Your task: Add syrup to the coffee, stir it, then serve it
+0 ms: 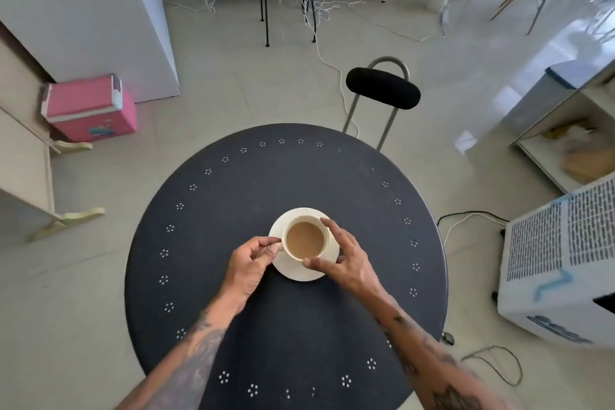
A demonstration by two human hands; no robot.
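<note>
A cream cup full of light brown milky coffee stands on a cream saucer near the middle of a round dark table. My left hand pinches the cup's handle on the cup's left side. My right hand is spread around the cup's right side, with fingertips on the rim and the thumb on the saucer's near edge. No syrup container or spoon is in view.
A black-backed metal chair stands at the table's far side. A white air cooler is at the right and a pink cooler box at the left. Cables trail across the floor.
</note>
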